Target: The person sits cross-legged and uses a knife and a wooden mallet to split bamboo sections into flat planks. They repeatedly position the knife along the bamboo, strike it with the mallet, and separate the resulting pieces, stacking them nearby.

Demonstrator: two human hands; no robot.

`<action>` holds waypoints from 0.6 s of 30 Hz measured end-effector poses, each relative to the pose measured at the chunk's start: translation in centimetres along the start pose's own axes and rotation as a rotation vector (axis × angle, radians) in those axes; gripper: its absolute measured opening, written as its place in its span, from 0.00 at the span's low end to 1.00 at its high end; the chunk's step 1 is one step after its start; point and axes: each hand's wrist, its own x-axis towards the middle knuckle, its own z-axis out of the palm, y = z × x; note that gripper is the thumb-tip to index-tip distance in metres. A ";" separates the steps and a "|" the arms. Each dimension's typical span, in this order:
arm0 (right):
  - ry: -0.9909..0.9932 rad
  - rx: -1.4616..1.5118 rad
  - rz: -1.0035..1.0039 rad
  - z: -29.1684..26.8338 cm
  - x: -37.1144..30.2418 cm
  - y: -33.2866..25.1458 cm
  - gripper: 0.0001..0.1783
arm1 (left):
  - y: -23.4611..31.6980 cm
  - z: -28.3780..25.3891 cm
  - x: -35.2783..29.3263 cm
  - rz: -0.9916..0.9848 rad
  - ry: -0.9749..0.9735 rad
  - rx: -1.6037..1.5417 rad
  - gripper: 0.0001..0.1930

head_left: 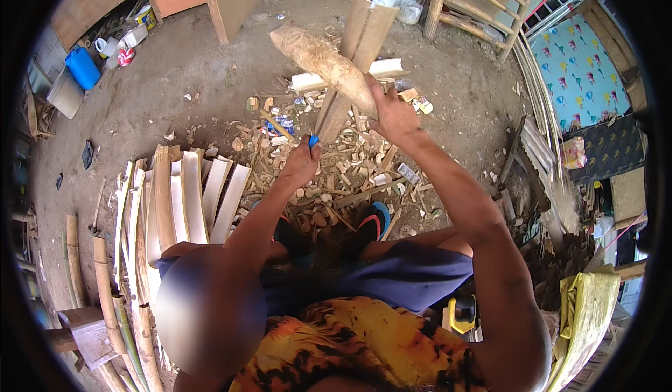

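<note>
The upright bamboo slat [350, 70] stands on the dirt floor [175, 77], leaning slightly, so its top edge faces the work. The left hand [301, 164] sits at its lower part, fingers clamped on a blue-handled blade [313, 141] pressed to the slat to steady it. The right hand [392, 115], just right of the slat, has its fingers wrapped round a rough wooden club [322, 59], which crosses in front of the slat. Chips [343, 168] lie around its foot; split slats [189, 196] lie stacked to its lower left
</note>
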 end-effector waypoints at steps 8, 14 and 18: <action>0.547 0.700 -0.129 -5.0 0.3 1.0 0.63 | -2.4 0.8 1.0 -0.074 -0.045 0.079 0.21; 0.716 0.675 -0.166 -3.3 -2.0 -0.1 0.54 | -3.6 2.5 0.5 -0.089 -0.034 -0.002 0.21; -0.030 0.191 0.151 9.9 -1.9 2.4 0.53 | -4.6 3.8 0.3 -0.223 -0.150 0.116 0.18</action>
